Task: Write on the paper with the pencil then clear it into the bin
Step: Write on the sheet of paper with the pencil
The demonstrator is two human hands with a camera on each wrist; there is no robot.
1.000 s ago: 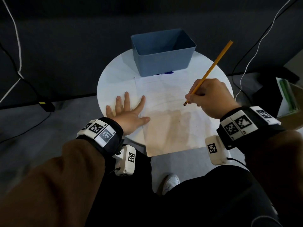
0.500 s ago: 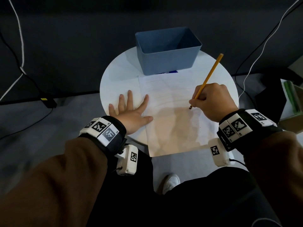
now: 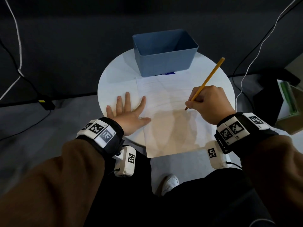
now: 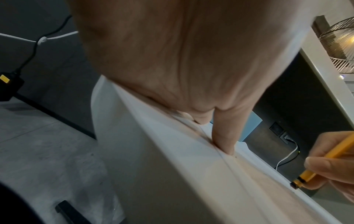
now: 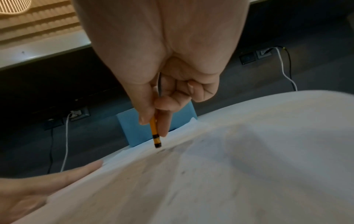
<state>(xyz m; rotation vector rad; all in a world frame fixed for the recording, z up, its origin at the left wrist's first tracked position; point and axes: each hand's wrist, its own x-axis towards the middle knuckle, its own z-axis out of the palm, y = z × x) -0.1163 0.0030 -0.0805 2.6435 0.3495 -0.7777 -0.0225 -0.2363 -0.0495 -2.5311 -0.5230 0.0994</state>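
White lined paper (image 3: 167, 112) is spread on the round white table (image 3: 114, 79), just before the blue plastic bin (image 3: 164, 63). Its left edge is pinned by the flat, spread left hand (image 3: 129, 115). A yellow wooden pencil (image 3: 205, 84) (dark end at the sheet) is pinched by the curled right hand (image 3: 211, 105).

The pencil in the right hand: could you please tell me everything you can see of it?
The pencil is slim and yellow-orange, seemingly wood, with dark bands near its lower end in the right wrist view. The right hand holds it in a writing grip, thumb and fingers pinching the lower shaft. It tilts up and away from the person, its upper end to the right of the blue bin. Its tip sits at, or just above, the paper; contact cannot be confirmed.
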